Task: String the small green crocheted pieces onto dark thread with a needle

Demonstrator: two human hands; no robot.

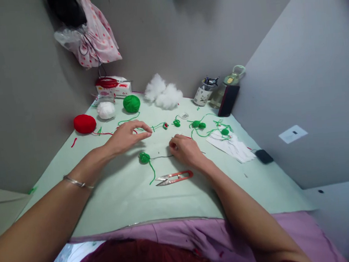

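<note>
My left hand hovers above the left middle of the table, its thumb and index fingertips pinched close together. Whatever lies between those tips is too small to make out. Curled fingers of my right hand rest near the table's centre, and what they grip is hidden. A dark thread runs from under that hand to a small green yarn piece with a loose green tail. In front of both hands lie thread snips with orange handles, blades pointing left.
Balls of red, white and green yarn stand back left. White stuffing sits at the wall. At right are a pen cup, a bottle, a phone, small green pieces and a white tissue.
</note>
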